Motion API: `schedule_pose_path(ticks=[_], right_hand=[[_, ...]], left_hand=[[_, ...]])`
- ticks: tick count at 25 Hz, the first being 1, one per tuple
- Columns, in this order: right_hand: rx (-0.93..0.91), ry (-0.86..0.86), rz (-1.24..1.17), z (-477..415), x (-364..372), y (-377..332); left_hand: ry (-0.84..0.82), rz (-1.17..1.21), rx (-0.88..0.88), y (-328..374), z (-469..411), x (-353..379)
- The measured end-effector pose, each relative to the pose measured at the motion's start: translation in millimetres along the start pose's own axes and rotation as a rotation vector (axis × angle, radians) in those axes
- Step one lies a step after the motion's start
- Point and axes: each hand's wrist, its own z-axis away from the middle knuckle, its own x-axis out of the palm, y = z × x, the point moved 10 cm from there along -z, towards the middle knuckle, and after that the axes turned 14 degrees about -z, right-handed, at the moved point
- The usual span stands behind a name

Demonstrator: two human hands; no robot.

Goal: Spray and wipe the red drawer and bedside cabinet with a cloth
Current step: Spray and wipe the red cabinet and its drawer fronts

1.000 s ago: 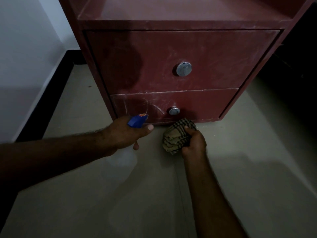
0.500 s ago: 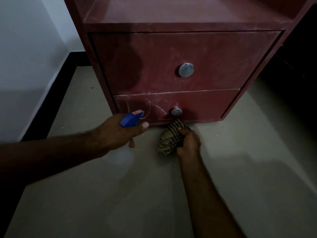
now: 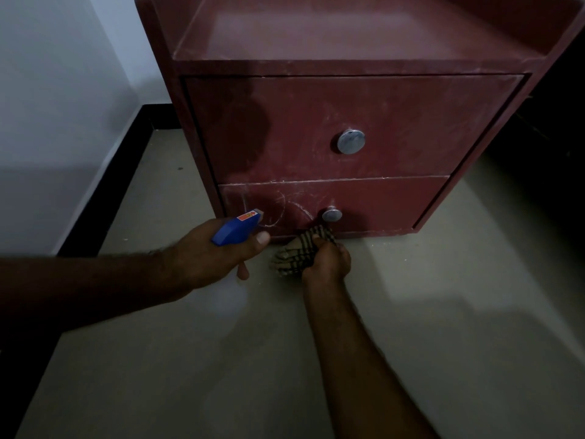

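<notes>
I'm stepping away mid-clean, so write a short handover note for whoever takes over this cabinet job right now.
Left hand: grips the spray bottle, nozzle pointing at the lower drawer.
Right hand: grips the bunched checked cloth by that drawer's bottom edge, below its knob.
Both drawers are shut.
Done: nothing looks clean; pale streaks show on both fronts.
Left: spray and wipe the lower drawer, the upper drawer and the cabinet.

Head view looks forward and down (wide-angle, near) at the bedside cabinet and floor.
</notes>
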Motion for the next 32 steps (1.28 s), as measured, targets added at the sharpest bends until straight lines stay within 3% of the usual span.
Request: schedule_pose_path(ticks=[13,18,23,26,29,30,32], right_hand=[[0.096,-0.003,-0.089,15,8,11],[0.237,-0.088,-0.055,28,24,19],[0.399,-0.155,-0.254,47,30,21],[0.403,-0.258,-0.139,58,35,6],[0.414,-0.316,-0.317,60,53,2],[0.494,-0.240,-0.384,63,54,7],[0.459,-0.251,-0.300,65,51,2]], left_hand=[[0.078,0.108,-0.034,-6,-13,6],[0.062,0.135,-0.038,-13,-17,5],[0.062,0.133,-0.098,-19,-16,5],[0.052,0.138,-0.123,-23,-13,4],[0.036,0.144,-0.141,-27,-11,4],[0.036,0.147,-0.146,-27,-10,4],[0.035,0.141,-0.151,-28,-8,4]])
